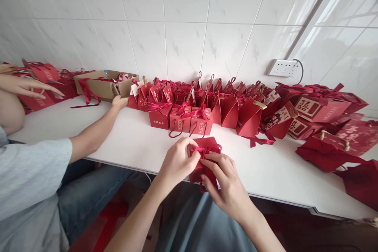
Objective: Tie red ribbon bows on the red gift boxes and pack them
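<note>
Desk (141, 141), white and long, carries everything here, set against a tiled wall with one socket strip (282, 67). Largest on it are the flat red bags (330, 153) heaped at the far right end, overlapping too much to count. One open cardboard box (102, 82) sits at the back left, a red ribbon trailing from it. Along the wall runs a crowded row of small red gift boxes (224, 102); their number cannot be counted exactly, but it is well over a dozen. Just in front stand three finished boxes (180, 120) side by side, each tied with a bow.

One small red box (206, 165) sits at the near edge of the desk, between the person's two hands. The left hand (178, 161) pinches the ribbon (208, 149) at the top of it, fingers closed on the band; the right hand (227, 183) grasps the box's front and side, steadying it. Doing this well, I judge, means keeping the box held firm while the loops are drawn even and the knot stays centred on the lid.

A co-worker's hand (119, 102) rests by the cardboard box; their other hand (29, 86) hovers further left.
</note>
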The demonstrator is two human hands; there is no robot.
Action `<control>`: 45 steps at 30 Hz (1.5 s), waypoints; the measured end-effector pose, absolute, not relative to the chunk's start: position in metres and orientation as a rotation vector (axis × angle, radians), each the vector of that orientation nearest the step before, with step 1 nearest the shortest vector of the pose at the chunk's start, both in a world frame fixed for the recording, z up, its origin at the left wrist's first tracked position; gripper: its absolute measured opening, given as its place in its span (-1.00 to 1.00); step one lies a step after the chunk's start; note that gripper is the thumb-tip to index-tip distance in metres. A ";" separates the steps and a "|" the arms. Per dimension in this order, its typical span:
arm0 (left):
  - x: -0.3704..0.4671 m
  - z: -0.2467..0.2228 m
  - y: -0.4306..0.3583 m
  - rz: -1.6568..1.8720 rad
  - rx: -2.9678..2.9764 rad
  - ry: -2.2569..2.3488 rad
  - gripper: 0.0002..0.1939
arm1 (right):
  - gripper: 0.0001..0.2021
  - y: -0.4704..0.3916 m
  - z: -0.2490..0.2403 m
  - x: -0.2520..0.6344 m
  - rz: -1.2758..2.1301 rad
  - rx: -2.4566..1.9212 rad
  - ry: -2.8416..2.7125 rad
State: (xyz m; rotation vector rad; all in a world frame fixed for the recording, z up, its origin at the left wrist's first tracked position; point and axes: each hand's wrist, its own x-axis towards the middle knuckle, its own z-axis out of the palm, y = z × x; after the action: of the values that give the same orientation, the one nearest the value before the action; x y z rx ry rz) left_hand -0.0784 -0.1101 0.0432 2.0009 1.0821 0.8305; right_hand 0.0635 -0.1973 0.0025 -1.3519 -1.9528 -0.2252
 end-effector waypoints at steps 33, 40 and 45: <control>-0.088 0.039 -0.082 0.461 1.323 0.791 -0.64 | -0.76 -0.171 0.024 0.061 -0.301 -1.429 -1.860; -0.087 0.039 -0.083 0.458 1.319 0.766 -0.67 | -0.73 -0.172 0.031 0.057 -0.223 -1.528 -1.927; -0.087 0.038 -0.083 0.462 1.315 0.718 -0.67 | -0.81 -0.168 0.040 0.055 -0.184 -1.537 -1.948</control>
State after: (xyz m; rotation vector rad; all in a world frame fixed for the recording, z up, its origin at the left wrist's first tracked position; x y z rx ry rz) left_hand -0.0875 -0.0831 0.0375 1.3146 0.7180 0.4622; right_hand 0.0552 -0.1683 0.0401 -1.5368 -1.9476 -0.1835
